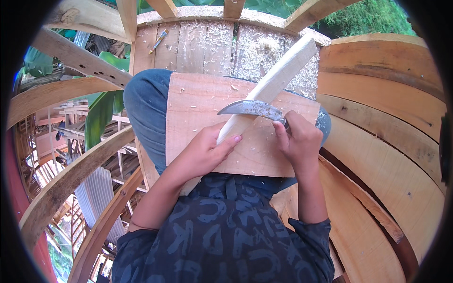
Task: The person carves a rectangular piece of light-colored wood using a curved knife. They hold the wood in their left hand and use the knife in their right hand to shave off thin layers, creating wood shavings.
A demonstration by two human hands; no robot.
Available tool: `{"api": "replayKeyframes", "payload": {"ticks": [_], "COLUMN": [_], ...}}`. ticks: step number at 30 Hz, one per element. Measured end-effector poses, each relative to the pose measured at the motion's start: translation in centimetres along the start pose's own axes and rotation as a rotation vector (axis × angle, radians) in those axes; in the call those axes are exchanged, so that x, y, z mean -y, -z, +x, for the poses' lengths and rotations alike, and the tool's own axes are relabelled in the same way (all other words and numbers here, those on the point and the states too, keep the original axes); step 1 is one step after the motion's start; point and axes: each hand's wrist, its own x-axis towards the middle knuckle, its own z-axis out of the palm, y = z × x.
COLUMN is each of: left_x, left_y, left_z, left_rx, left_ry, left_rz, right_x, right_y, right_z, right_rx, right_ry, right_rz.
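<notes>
A long pale strip of wood (282, 73) slants from my left hand up toward the far right. My left hand (202, 150) is closed round its near end, with the thumb on top and the other fingers mostly hidden. A knife with a curved, stained metal blade (252, 108) lies across the strip, its tip pointing left. My right hand (302, 139) is closed on the knife's handle, which the fingers largely hide. Beneath both hands a flat wooden board (191, 106) rests across my lap, dotted with a few shavings.
Wood shavings (264, 49) cover the plank floor ahead of my legs. A small pencil-like stick (159, 41) lies at its far left. Curved planks (377, 115) wall the right side, and open wooden beams (71, 181) run along the left. Corrugated sheets (99, 198) show below them.
</notes>
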Motion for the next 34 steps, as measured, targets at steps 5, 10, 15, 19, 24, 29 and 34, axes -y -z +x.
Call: {"api": "replayKeyframes", "payload": {"ticks": [5, 10, 15, 19, 24, 29, 34], "left_x": [-0.2, -0.3, -0.3, 0.7, 0.4, 0.5, 0.4], "left_y": [-0.3, -0.3, 0.0, 0.8, 1.0, 0.8, 0.6], "left_z": [0.0, 0.0, -0.4, -3.0, -2.2, -1.9, -2.0], "left_rx": [-0.037, -0.056, -0.039, -0.029, -0.029, -0.031, -0.055], "left_ry": [-0.056, -0.071, -0.006, 0.043, 0.042, 0.063, 0.043], "left_rz": [0.023, 0.07, 0.084, 0.02, -0.024, 0.019, 0.083], "right_x": [0.1, 0.0, -0.9, -6.2, -0.1, 0.6, 0.5], "right_y": [0.0, 0.0, 0.0, 3.1, 1.9, -1.0, -0.9], "right_z": [0.0, 0.0, -0.1, 1.1, -0.2, -0.1, 0.4], "right_rx": [-0.003, -0.011, -0.055, -0.274, 0.005, 0.035, -0.003], "right_ry": [-0.028, -0.035, -0.149, -0.497, -0.143, 0.011, -0.014], "right_rz": [0.019, 0.018, 0.04, 0.146, 0.145, 0.099, 0.035]}}
